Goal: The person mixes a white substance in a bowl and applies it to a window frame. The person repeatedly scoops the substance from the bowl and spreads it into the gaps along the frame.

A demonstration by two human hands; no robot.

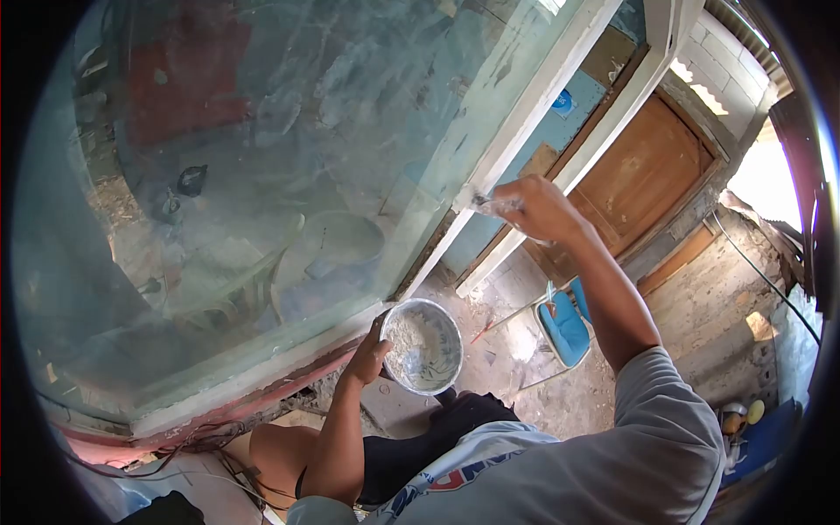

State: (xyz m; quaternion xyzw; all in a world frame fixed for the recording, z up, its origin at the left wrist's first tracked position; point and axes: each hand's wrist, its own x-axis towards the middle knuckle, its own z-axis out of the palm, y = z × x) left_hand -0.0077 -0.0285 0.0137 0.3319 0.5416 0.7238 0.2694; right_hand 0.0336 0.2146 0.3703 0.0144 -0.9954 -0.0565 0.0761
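Note:
My left hand (370, 357) grips the rim of a round bucket (459, 350), its fingers closed on the side nearest the glass. White paste (409, 348) lies inside the bucket and coats its inner wall. My right hand (535, 210) is closed around a small tool smeared with white (490, 204); its exact kind is hard to make out. The tool's end is at the white window frame (512, 144), where a whitish patch shows. Bare, darker wood is visible on the frame just below that spot.
A large glass pane (350, 114) fills the left side. Beyond the frame stand a wooden door (652, 166) and a blue chair (564, 331) on the dusty floor. Dark cables (206, 437) lie along the reddish sill (280, 385). A wall (726, 289) rises at right.

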